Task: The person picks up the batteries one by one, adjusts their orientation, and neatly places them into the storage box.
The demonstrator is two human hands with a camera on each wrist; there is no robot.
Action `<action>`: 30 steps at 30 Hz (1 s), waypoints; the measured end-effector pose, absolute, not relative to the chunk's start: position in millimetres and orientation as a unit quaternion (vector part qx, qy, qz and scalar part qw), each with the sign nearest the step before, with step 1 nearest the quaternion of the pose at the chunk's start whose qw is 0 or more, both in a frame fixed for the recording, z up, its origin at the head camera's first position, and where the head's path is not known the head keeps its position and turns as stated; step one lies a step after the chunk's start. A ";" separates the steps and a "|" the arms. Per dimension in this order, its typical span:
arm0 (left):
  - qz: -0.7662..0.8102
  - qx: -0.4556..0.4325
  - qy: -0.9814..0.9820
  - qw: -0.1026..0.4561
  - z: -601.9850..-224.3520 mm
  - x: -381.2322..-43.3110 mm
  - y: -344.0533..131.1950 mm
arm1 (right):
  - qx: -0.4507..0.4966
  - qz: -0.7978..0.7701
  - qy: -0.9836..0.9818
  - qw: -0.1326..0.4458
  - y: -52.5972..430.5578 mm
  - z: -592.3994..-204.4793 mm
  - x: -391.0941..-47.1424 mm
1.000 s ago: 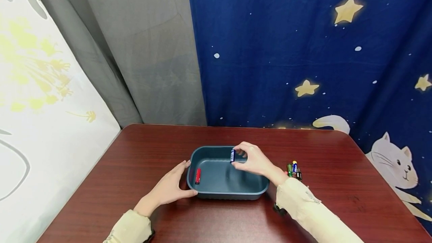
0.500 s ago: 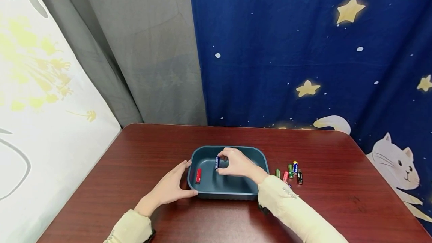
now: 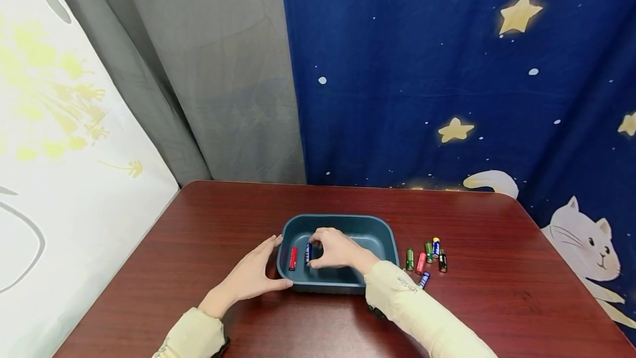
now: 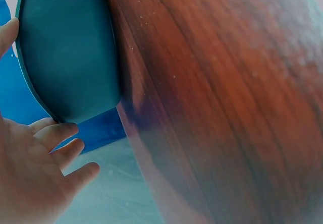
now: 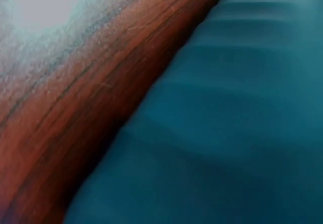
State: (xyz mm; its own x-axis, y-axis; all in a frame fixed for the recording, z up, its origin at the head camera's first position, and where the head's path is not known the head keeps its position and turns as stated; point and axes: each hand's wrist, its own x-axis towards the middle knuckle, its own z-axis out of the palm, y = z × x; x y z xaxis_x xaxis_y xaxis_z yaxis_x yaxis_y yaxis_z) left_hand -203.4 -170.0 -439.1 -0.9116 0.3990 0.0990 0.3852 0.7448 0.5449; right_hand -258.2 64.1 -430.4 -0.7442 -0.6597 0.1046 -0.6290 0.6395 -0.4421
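A dark teal plastic basin [image 3: 374, 235] stands on the table. Inside, near its left end, lies a red battery [image 3: 293, 258]. My right hand [image 3: 338, 250] reaches into the basin and pinches a blue battery [image 3: 308, 253] between thumb and fingers, low over the floor and just right of the red one. My left hand [image 3: 250, 274] rests against the basin's left end, thumb at the near corner and fingers spread along the far corner. In the left wrist view those fingertips [image 4: 64, 129] touch the basin's rim. The right wrist view shows only the ribbed outer wall [image 5: 227, 123] and tabletop.
Right of the basin, several batteries lie loose on the brown table [image 3: 238, 209]: two green ones [image 3: 409, 259], a pink one [image 3: 421, 263], a blue-and-yellow one [image 3: 435, 247], a black one [image 3: 443, 261] and a blue one [image 3: 424, 279]. Curtains [image 3: 407, 70] hang behind the table.
My right hand has moved left and down inside the basin, carrying the blue battery next to the red one. More loose batteries show as the sleeve moves off them. The left hand stays put.
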 end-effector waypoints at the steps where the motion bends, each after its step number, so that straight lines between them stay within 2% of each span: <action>1: 0.288 0.209 0.934 0.013 -439.0 -203.3 -170.1 | -0.355 -0.230 0.906 0.034 63.3 -431.8 -259.2; 13: 0.288 0.222 0.931 0.001 -438.8 -203.9 -171.4 | -0.354 -0.208 0.909 0.078 51.4 -436.7 -263.5; 30: 0.291 0.233 0.928 -0.011 -439.8 -204.4 -170.7 | -0.354 -0.162 0.919 0.053 37.0 -439.8 -263.5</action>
State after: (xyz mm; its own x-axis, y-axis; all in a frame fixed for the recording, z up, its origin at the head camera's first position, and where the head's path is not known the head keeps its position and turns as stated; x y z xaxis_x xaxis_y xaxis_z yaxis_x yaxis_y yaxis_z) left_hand -204.4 -170.7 -439.8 -0.8916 0.4251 0.1561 0.4382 0.7230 0.5341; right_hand -263.5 37.0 -439.8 -0.7432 -0.6688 0.0171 -0.6343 0.6962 -0.3361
